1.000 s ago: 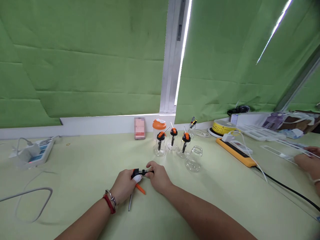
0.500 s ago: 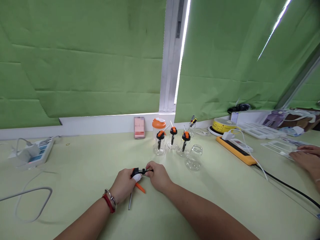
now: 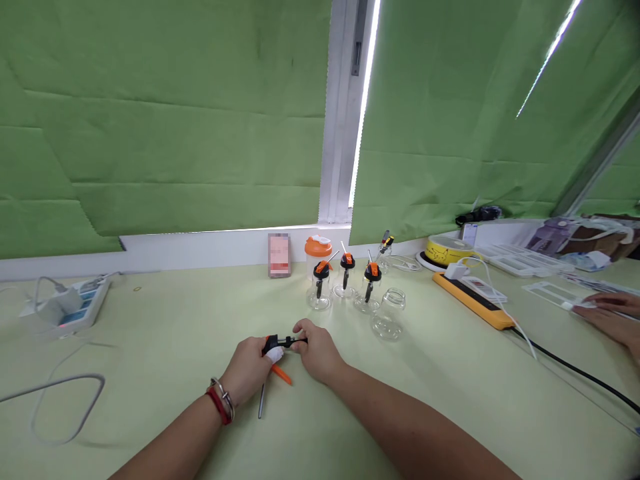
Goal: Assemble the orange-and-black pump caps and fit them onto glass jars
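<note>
My left hand (image 3: 247,370) is closed round a black and orange lid assembly (image 3: 273,342), with a bit of white material at the fingertips. From beneath it an orange strip (image 3: 282,374) and a thin metal tube (image 3: 261,401) stick out over the table. My right hand (image 3: 319,352) pinches the narrow black end of the same assembly, just right of the left hand. Beyond the hands stand three glass jars with black and orange lids (image 3: 321,270) (image 3: 347,261) (image 3: 373,272). An open glass jar (image 3: 388,315) leans to their right.
An orange-lidded shaker (image 3: 318,247) and a pink-screened phone (image 3: 279,255) stand by the wall. An orange power strip (image 3: 473,301) with cables lies right, a white power strip (image 3: 83,310) left. Another person's hands (image 3: 610,317) touch a clear piece at the far right.
My hands stay almost where they were, still on the black and orange assembly. At the far right, the other person's hands have moved slightly left.
</note>
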Demonstrator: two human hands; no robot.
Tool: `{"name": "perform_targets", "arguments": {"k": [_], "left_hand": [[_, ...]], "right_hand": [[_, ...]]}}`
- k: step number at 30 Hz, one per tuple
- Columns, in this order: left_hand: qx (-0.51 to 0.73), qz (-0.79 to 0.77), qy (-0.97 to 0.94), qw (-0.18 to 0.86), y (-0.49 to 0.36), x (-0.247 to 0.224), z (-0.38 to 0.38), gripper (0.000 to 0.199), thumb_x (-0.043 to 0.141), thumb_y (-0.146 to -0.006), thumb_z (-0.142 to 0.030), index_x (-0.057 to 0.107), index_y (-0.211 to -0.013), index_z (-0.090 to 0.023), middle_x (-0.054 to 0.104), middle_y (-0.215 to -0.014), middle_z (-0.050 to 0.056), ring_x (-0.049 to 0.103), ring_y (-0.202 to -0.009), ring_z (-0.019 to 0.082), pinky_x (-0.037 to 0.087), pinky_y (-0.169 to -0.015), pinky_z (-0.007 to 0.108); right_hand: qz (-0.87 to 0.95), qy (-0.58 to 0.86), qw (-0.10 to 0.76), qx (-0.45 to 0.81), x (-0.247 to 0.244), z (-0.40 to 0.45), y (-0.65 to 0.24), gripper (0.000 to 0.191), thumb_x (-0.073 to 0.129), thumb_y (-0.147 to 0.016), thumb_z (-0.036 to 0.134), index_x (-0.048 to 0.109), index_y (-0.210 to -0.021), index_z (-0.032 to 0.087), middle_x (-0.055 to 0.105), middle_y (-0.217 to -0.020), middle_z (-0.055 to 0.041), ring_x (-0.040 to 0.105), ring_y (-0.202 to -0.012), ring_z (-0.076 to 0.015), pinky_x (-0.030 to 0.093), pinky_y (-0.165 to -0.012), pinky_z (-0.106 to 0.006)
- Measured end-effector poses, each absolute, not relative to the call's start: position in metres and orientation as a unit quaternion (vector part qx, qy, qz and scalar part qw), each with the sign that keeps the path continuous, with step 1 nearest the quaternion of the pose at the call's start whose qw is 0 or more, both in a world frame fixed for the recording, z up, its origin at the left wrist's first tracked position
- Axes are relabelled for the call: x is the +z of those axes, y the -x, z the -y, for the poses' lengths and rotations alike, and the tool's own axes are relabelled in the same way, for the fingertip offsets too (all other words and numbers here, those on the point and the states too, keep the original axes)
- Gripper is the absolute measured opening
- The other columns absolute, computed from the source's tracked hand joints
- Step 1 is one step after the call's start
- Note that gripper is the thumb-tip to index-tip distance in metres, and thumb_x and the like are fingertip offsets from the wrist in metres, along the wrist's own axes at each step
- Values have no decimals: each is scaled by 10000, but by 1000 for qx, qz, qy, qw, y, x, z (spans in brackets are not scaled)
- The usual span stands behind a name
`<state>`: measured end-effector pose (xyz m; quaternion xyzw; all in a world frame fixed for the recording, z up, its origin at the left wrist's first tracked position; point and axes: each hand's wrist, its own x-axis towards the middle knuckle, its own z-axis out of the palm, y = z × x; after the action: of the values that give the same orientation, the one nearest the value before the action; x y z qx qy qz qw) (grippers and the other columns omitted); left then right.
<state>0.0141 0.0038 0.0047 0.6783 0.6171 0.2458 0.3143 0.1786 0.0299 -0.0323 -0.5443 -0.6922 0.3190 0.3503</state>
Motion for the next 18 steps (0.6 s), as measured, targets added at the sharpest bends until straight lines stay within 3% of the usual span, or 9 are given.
{"name": "perform_targets", "arguments": {"k": [18], "left_hand": [[256, -610, -677, 323, -13, 3, -3, 302, 472, -728, -432, 589, -661, -161, 394, -549, -35, 343, -530, 128, 273, -512, 238]], "right_hand": [[699, 536, 357, 311, -33, -29, -179, 179, 563, -735, 158, 591, -899, 224, 613, -755, 13, 529, -669, -125, 368, -598, -217]]}}
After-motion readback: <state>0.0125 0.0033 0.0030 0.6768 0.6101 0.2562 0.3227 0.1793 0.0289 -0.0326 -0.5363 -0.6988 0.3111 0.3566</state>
